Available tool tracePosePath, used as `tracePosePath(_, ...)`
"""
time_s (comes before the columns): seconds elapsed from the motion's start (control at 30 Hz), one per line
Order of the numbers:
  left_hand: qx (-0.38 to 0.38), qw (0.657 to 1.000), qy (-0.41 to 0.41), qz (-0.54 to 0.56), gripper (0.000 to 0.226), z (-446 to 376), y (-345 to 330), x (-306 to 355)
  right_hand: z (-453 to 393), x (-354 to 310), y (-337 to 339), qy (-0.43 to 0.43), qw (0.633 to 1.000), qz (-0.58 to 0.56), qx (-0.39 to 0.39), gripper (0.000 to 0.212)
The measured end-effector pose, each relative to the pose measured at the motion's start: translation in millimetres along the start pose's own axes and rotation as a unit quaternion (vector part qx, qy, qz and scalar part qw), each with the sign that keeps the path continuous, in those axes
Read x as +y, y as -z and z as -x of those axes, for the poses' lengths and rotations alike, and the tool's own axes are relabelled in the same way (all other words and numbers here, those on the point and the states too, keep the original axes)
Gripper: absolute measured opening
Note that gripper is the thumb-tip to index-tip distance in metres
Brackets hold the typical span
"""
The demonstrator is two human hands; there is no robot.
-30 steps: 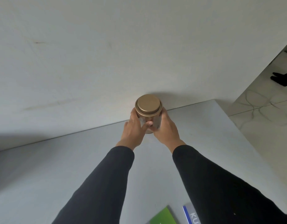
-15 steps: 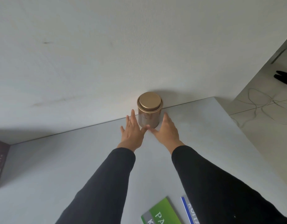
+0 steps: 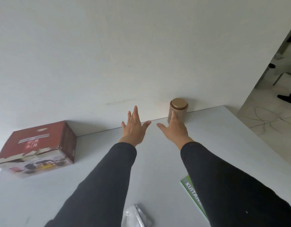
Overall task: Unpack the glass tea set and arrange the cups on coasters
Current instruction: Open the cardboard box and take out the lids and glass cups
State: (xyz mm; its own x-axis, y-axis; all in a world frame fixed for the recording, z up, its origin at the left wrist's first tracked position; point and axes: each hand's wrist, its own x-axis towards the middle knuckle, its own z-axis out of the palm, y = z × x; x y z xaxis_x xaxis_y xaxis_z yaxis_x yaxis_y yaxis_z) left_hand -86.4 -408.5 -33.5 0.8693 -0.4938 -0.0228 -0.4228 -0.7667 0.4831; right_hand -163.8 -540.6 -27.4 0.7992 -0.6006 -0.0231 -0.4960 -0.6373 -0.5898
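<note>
A red and white cardboard box (image 3: 38, 148) printed with a tea-set picture lies closed on the white table (image 3: 158, 161) at the left, against the wall. A gold tin canister (image 3: 178, 109) with its lid on stands at the back of the table by the wall. My left hand (image 3: 134, 127) hovers with straight, spread fingers left of the canister, holding nothing. My right hand (image 3: 174, 128) is also spread flat, its fingertips in front of the canister's lower side; whether they touch it is unclear. No cups or coasters are in sight.
A green booklet (image 3: 193, 195) lies near the front right, partly under my right sleeve. A clear plastic wrapper (image 3: 136, 217) sits at the bottom edge. The table ends at the right, with tiled floor, cables and a person's dark shoes (image 3: 287, 98) beyond.
Both hands have let go of the gold canister, which now stands by the wall, and opened flat. The view swung left, bringing the red box into sight.
</note>
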Motion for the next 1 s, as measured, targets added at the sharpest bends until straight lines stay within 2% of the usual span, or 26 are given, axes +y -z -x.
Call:
tracePosePath(0.17,0.039,0.999,0.009,-0.026,0.078,73.9,77.3,-77.4,74.6,-90.6,-28.9,0.043,0.999,-0.008,0.003,0.083)
tracePosePath(0.43,0.1,0.99,0.1,-0.023,0.076,158.6,168.0,-204.7,158.3,-205.5,-95.2,0.153,0.987,-0.004,-0.054,0.081)
tracePosePath(0.73,0.09,0.982,0.164,-0.04,0.075,179.6,186.0,-276.4,157.5,-263.2,-152.9,0.192,0.975,0.004,-0.112,0.083)
tracePosePath(1.0,0.064,0.969,0.239,-0.016,0.075,169.9,182.3,-345.1,149.7,-287.1,-207.1,0.176,0.972,-0.013,-0.157,0.071)
